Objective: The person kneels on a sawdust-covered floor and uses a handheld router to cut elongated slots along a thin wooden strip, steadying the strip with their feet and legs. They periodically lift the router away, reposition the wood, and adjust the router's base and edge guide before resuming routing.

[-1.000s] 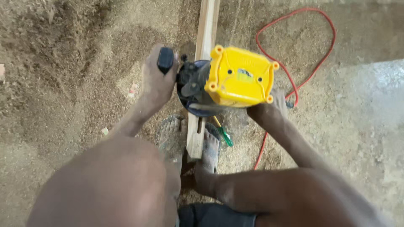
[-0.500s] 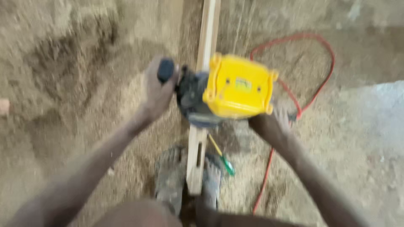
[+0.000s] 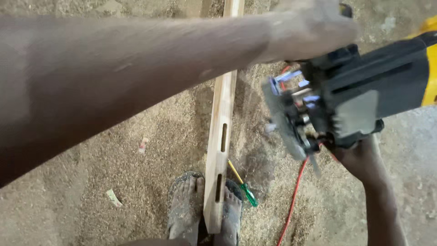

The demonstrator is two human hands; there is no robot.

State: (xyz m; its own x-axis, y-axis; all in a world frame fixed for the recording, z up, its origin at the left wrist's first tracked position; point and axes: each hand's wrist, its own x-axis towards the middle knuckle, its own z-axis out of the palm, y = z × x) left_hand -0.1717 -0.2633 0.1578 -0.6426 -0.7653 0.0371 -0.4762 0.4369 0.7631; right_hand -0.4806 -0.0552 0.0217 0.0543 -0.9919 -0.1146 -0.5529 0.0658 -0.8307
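A yellow and black power router [image 3: 346, 95] is lifted off the wood and tilted on its side at the right, its base plate facing left. My left hand [image 3: 314, 27] grips its upper handle, my forearm stretching across the top of the view. My right hand [image 3: 359, 157] holds the tool from below. A long pale wooden strip [image 3: 221, 136] lies on the sawdust floor with two narrow slots cut near its close end. My two dusty feet [image 3: 205, 212] stand on either side of that end.
A screwdriver [image 3: 243, 187] with a green handle and yellow shaft lies right of the strip. A red power cord [image 3: 293, 196] trails down over the sawdust. Bare concrete floor [image 3: 409, 150] shows at the right. Small scraps [image 3: 114, 197] lie on the left.
The router has been lifted off the wooden strip, swung to the right and tipped on its side. The two slots in the strip are now exposed. The view has moved closer.
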